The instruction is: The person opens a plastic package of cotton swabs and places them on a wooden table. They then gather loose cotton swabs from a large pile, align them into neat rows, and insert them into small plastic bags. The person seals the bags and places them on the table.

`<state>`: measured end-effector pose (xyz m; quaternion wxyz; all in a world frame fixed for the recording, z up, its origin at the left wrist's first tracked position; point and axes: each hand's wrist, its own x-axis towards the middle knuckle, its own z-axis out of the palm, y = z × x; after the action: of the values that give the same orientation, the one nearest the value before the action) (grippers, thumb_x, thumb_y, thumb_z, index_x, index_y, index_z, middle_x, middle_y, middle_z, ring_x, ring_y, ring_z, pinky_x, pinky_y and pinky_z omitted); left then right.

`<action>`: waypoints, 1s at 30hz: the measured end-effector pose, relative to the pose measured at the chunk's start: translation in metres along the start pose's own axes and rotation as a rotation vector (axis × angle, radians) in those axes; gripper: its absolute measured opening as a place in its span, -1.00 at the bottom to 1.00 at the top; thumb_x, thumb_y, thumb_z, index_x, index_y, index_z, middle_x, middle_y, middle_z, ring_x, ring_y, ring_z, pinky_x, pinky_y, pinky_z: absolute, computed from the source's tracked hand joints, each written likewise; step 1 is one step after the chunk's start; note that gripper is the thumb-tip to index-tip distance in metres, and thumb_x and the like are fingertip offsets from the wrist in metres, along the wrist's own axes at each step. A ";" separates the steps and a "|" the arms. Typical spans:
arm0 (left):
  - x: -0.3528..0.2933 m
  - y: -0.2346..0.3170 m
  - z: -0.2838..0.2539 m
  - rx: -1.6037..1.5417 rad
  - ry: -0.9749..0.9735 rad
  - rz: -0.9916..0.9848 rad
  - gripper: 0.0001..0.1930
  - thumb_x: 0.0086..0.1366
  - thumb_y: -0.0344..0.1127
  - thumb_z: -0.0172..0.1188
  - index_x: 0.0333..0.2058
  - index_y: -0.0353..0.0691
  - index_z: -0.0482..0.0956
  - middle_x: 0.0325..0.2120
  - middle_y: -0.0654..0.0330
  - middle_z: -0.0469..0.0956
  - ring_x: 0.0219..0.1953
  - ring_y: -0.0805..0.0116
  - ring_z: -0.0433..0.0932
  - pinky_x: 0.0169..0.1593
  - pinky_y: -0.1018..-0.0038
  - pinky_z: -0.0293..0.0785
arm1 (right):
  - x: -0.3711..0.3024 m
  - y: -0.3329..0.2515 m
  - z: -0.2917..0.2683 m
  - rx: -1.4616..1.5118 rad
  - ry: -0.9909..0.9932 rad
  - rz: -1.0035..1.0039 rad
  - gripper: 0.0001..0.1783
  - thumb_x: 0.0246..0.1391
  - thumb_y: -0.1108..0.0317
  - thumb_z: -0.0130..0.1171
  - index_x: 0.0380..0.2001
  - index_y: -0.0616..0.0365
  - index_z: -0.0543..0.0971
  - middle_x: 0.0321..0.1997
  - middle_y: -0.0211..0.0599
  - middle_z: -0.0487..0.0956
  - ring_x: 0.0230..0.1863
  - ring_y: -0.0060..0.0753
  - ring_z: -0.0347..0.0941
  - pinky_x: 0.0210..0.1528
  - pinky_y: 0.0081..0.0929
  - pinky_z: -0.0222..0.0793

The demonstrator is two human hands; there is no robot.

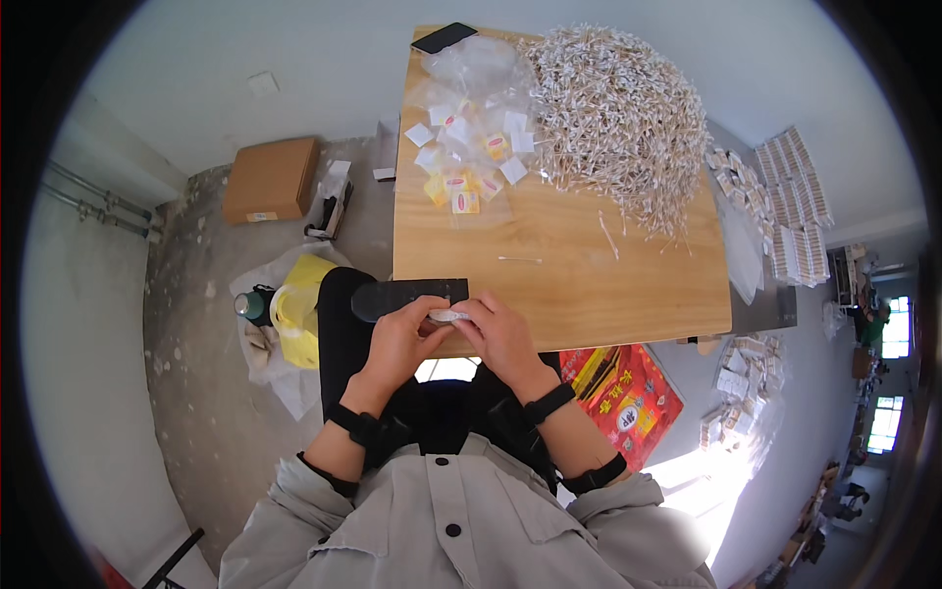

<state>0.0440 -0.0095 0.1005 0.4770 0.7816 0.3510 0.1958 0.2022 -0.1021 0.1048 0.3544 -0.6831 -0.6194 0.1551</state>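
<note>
My left hand (394, 344) and my right hand (502, 342) meet over the near edge of the wooden table. Between their fingertips they grip a small white bundle (447, 315), its kind too small to make out. A flat black object (402, 296) with a rounded end lies at the table's near left edge, beside and partly behind my left hand. Farther off, a big heap of cotton swabs (618, 118) covers the table's back right. Two stray swabs lie apart from it, one a loose cotton swab (519, 260) ahead of my hands.
At the back left are clear plastic bags (471, 74) with small white and yellow cards (465, 200), and a black phone (444, 38). Packed swab bundles (793, 187) are stacked on the right. A cardboard box (270, 181), yellow bag (297, 309) and red printed sack (628, 402) surround the table.
</note>
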 end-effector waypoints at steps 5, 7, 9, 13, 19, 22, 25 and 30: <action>0.002 0.000 -0.003 0.079 0.072 0.198 -0.82 0.14 -0.38 0.33 -0.25 -0.19 0.63 -0.36 0.15 0.60 -0.43 0.21 0.63 -0.34 0.41 0.55 | 0.003 0.002 -0.001 0.022 -0.011 -0.020 -0.83 0.07 0.39 0.22 -0.23 0.05 0.53 -0.28 -0.31 0.45 -0.29 -0.13 0.50 -0.34 -0.25 0.46; 0.002 -0.001 -0.005 0.112 0.058 0.212 -0.82 0.13 -0.39 0.33 -0.26 -0.20 0.63 -0.39 0.15 0.58 -0.44 0.19 0.62 -0.35 0.40 0.54 | 0.006 -0.006 -0.005 -0.044 -0.037 -0.010 -0.83 0.05 0.40 0.21 -0.25 0.05 0.52 -0.29 -0.31 0.45 -0.28 -0.13 0.50 -0.35 -0.24 0.45; 0.004 -0.003 -0.006 0.137 0.077 0.270 -0.82 0.13 -0.38 0.34 -0.26 -0.21 0.63 -0.43 0.15 0.56 -0.45 0.17 0.61 -0.35 0.40 0.53 | 0.008 -0.011 -0.003 -0.132 -0.041 -0.011 -0.84 0.04 0.41 0.20 -0.27 0.06 0.51 -0.29 -0.31 0.45 -0.28 -0.13 0.50 -0.36 -0.23 0.44; 0.005 -0.006 -0.005 0.074 0.023 0.131 -0.79 0.11 -0.42 0.36 -0.24 -0.24 0.62 -0.38 0.15 0.60 -0.47 0.30 0.60 -0.37 0.46 0.51 | 0.010 -0.017 0.009 -0.245 -0.023 0.015 -0.86 0.01 0.42 0.18 -0.31 0.09 0.48 -0.31 -0.26 0.43 -0.28 -0.12 0.49 -0.37 -0.22 0.44; 0.001 -0.005 -0.005 -0.173 0.116 -0.107 -0.56 0.05 -0.49 0.41 -0.05 -0.26 0.52 -0.20 0.20 0.62 -0.44 0.54 0.51 -0.36 0.60 0.42 | 0.017 0.002 0.000 0.286 -0.087 0.300 -0.79 0.14 0.41 0.17 -0.14 0.10 0.51 -0.21 -0.33 0.52 -0.26 -0.37 0.55 -0.27 -0.43 0.51; -0.004 0.014 -0.019 -0.151 0.266 0.031 -0.48 -0.02 -0.47 0.46 -0.03 -0.22 0.51 -0.20 0.25 0.57 -0.39 0.55 0.44 -0.33 0.62 0.37 | 0.012 0.007 -0.019 0.965 -0.056 0.544 -0.71 0.22 0.40 0.15 0.00 0.11 0.48 -0.12 -0.34 0.56 -0.21 -0.53 0.56 -0.18 -0.53 0.55; -0.005 0.052 -0.037 -0.148 0.302 0.177 -0.52 -0.11 -0.44 0.51 -0.14 -0.20 0.57 -0.31 0.29 0.51 -0.31 0.50 0.42 -0.28 0.57 0.32 | -0.006 0.009 -0.015 1.542 -0.048 0.544 -0.68 0.25 0.40 0.14 0.06 0.12 0.44 -0.07 -0.31 0.56 -0.18 -0.55 0.57 -0.11 -0.54 0.57; -0.008 0.092 -0.036 -0.225 0.286 0.346 -0.64 -0.10 -0.44 0.52 -0.28 -0.21 0.62 -0.35 0.22 0.53 -0.31 0.40 0.48 -0.25 0.53 0.36 | -0.004 -0.011 -0.006 1.853 -0.151 0.353 -0.70 0.26 0.32 0.13 0.01 0.11 0.42 -0.01 -0.23 0.55 0.00 -0.32 0.55 0.05 -0.37 0.54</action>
<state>0.0491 -0.0208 0.1993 0.4662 0.7363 0.2519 0.4208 0.1974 -0.1081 0.1157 0.6863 -0.2017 -0.1588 0.6805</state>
